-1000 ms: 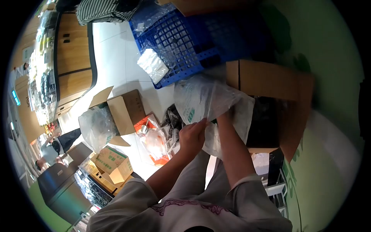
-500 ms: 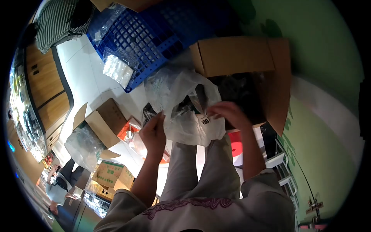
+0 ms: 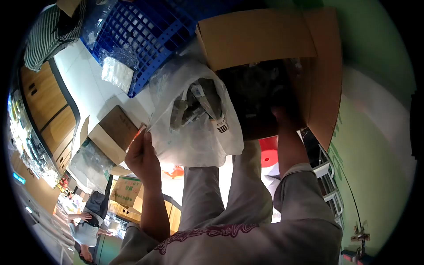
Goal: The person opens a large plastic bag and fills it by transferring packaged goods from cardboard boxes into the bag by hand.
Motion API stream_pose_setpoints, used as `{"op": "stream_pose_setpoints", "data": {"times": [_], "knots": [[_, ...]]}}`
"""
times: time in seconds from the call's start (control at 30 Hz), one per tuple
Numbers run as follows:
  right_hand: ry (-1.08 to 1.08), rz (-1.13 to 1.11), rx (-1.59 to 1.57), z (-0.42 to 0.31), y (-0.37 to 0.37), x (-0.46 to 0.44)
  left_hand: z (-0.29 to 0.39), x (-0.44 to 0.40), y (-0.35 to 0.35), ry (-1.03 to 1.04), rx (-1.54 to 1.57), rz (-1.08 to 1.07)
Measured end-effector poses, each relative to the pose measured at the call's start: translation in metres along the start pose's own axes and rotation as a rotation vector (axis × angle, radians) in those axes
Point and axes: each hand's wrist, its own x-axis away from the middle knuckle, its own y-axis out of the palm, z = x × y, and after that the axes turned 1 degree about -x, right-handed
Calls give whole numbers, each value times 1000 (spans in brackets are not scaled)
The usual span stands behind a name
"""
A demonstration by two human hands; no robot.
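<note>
A translucent white plastic bag (image 3: 190,148) hangs open in front of my legs, with dark packaged items (image 3: 198,104) inside it. My left hand (image 3: 143,154) is closed on the bag's left edge. To the right of the bag stands a large open cardboard box (image 3: 260,37), whose inside is dark. My right hand (image 3: 280,115) reaches into this box; its fingers are lost in the shadow, and whether they hold anything is hidden.
A blue plastic pallet (image 3: 145,42) lies at the top, with a white package (image 3: 117,73) at its edge. Smaller cardboard boxes (image 3: 112,130) sit on the left. A person (image 3: 86,225) stands at the lower left. A red round object (image 3: 268,152) is below the large box.
The bag has been opened, showing its contents. My right hand has left the bag's rim and moved into the large box. My left hand has drawn the bag's edge leftward.
</note>
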Motion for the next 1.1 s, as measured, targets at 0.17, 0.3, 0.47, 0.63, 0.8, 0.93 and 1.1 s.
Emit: {"op": "stream_pose_setpoints", "data": {"times": [0.17,0.3,0.47,0.63,0.8,0.93,1.1], "knots": [[64,-225,296,-67,-35,19,14,11,14,-42,33,-5],[23,-72,-53,-42,-27,19,12,14,22,26,-31,2],[-134,42,-209,-32,-42,15,11,14,18,35,-96,-49],[-247,-1,-124,-77,-117,38,11,9,18,92,-61,-25],[-159,1,-359,-137,-226,113,23,12,15,116,-195,-58],[-23,-10,-288,-180,-320,181,31,14,12,88,-262,-125],[96,-5,-495,-237,-397,253,25,14,3,51,-266,-169]]}}
